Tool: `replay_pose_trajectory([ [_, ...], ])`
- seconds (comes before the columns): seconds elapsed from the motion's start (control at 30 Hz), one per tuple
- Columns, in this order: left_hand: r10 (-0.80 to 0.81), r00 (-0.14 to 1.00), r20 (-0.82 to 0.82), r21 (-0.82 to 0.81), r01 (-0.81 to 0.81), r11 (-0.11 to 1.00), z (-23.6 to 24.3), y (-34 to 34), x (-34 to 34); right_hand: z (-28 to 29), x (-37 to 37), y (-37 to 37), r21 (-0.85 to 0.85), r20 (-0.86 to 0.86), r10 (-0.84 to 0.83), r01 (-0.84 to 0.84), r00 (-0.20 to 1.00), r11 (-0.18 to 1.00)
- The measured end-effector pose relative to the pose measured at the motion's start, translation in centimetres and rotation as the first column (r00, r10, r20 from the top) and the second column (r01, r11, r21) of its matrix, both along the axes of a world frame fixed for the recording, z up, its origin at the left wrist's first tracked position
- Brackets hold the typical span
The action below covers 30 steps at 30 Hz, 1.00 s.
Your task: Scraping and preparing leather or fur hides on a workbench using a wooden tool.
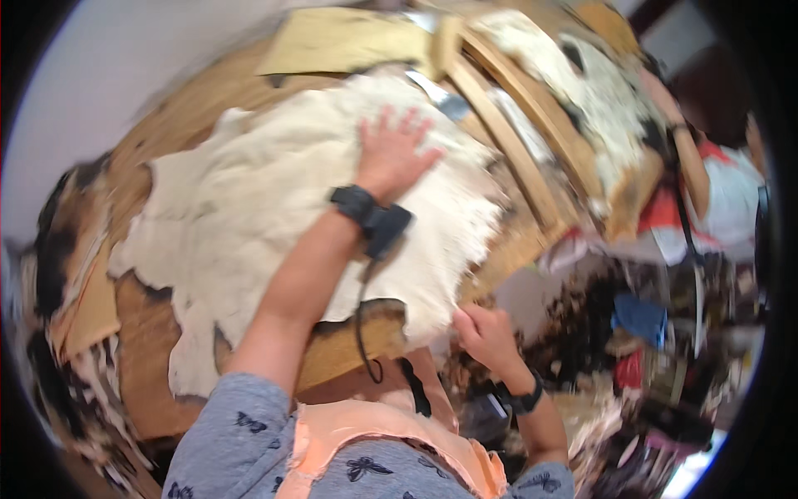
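Left hand [392,158] lies splayed, likely bracing the cream, ragged-edged hide [249,208] beneath it, while right hand [492,339] pinches its edge.

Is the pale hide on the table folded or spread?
Spread. The pale hide lies opened out across the wooden table, its ragged outline showing; the left hand rests flat on it, the right hand holds its edge.

Over the pale hide [224,216], the space left of the left forearm [303,270] is free for passing. On the right, wooden bars [542,106] block a low path across the tabletop [150,353]; the right hand [489,335] occupies the hide's near edge.
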<state>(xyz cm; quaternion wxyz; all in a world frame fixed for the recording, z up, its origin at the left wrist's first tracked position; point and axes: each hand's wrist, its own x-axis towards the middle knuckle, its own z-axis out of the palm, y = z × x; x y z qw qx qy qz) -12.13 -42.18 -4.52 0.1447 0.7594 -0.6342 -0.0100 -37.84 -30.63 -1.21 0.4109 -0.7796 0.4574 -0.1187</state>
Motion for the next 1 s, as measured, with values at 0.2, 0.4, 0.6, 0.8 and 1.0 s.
replay_pose_trajectory([
  [0.2,-0.043,0.99,-0.132,0.034,0.048,0.998,1.1,1.7,-0.2,2.5,-0.5,-1.9,-0.026,0.005,0.055,-0.054,0.998,0.998],
  [0.4,-0.09,0.93,-0.356,-0.125,0.049,0.991,1.8,9.4,1.8,2.0,0.3,-4.7,-0.086,0.102,0.207,-0.198,0.973,0.976],
  [0.6,0.171,0.985,-0.036,-0.17,-0.174,0.97,2.5,28.0,7.9,0.7,1.0,-6.0,-0.045,0.0,0.331,-0.331,0.943,0.943],
  [0.8,0.723,0.691,0.018,0.055,-0.722,0.689,3.4,43.4,7.9,0.2,0.9,-6.2,-0.087,0.03,0.374,-0.37,0.927,0.925],
  [1.0,0.738,0.655,-0.161,-0.017,-0.749,0.662,3.6,46.3,8.1,-1.0,0.9,-6.4,-0.21,-0.046,0.345,-0.346,0.938,0.914],
])
